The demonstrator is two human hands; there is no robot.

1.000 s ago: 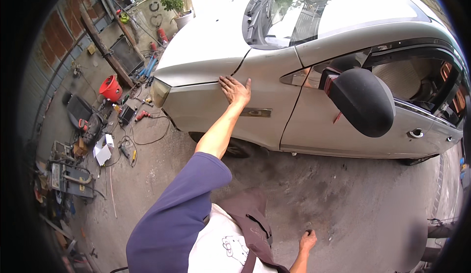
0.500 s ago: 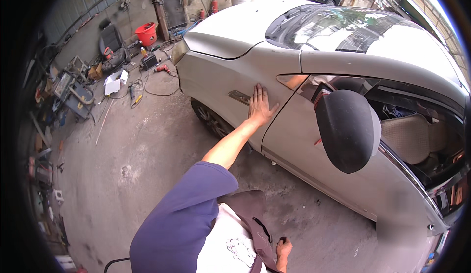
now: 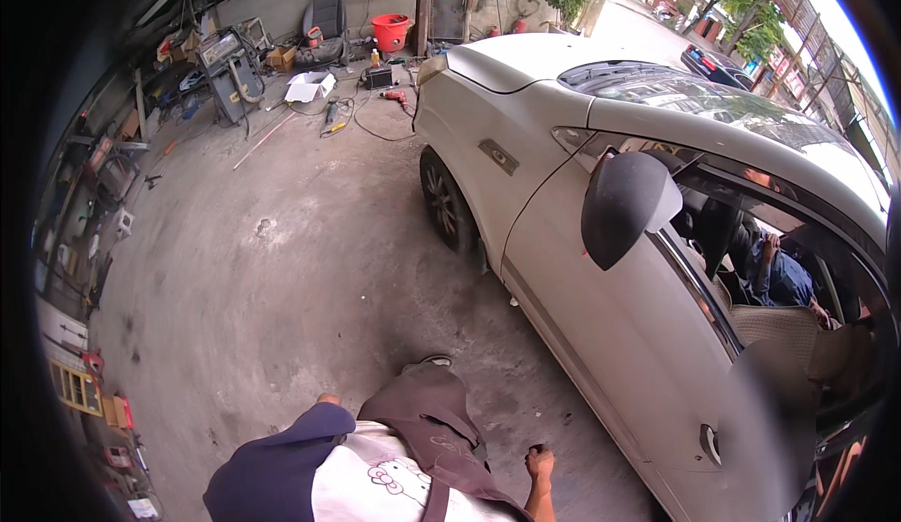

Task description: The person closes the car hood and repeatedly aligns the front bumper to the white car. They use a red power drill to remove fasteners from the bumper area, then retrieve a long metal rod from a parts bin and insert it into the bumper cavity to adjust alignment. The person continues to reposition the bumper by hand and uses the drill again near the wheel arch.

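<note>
I stand beside a white car, close to its front door and black side mirror. My right hand hangs low by my dark apron, its fingers curled into a fist with nothing seen in it. It is apart from the door. My left hand is hidden: only the blue sleeve and a bit of bent arm show at the lower edge. The door handle is to the right of my right hand.
Another person sits inside the car behind the open window. Along the far wall and left side lie a red bucket, a welding machine, a car seat, cables, a drill and boxes. Grey concrete floor spreads to my left.
My left hand, flat on the car's front fender before, has come off it and dropped out of view. My view has swung along the car toward the front door.
</note>
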